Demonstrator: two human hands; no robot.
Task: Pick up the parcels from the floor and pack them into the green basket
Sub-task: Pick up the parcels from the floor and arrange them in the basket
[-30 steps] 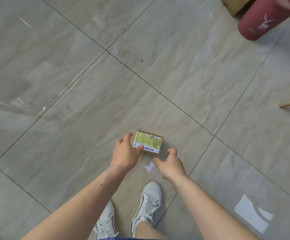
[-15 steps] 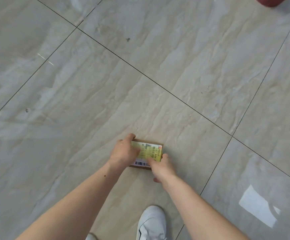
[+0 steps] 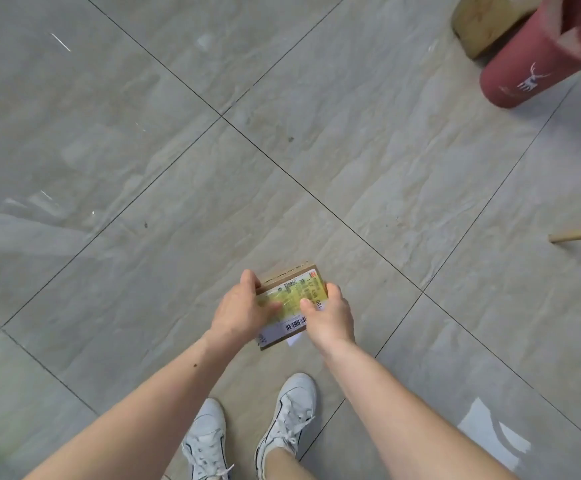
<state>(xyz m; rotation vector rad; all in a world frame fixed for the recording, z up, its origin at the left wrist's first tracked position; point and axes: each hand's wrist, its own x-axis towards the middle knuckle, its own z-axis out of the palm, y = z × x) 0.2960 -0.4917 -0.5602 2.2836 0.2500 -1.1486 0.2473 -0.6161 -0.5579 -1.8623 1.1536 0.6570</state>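
Observation:
A small brown cardboard parcel (image 3: 291, 299) with a yellow-green shipping label and a barcode is held between both hands above the grey tiled floor. My left hand (image 3: 239, 311) grips its left side, thumb over the label. My right hand (image 3: 329, 315) grips its right side, fingers curled over the top edge. The parcel is tilted, its label facing up at me. The green basket is not in view.
A dark red cylinder (image 3: 538, 64) with a white deer print leans at the top right, beside a tan wooden piece (image 3: 483, 19). A wooden stick (image 3: 580, 234) pokes in from the right edge. My white sneakers (image 3: 247, 431) stand below the parcel.
Both hands closed on the parcel where it lay on the floor and have lifted it. The view has risen, bringing the red cylinder and my shoes back into view.

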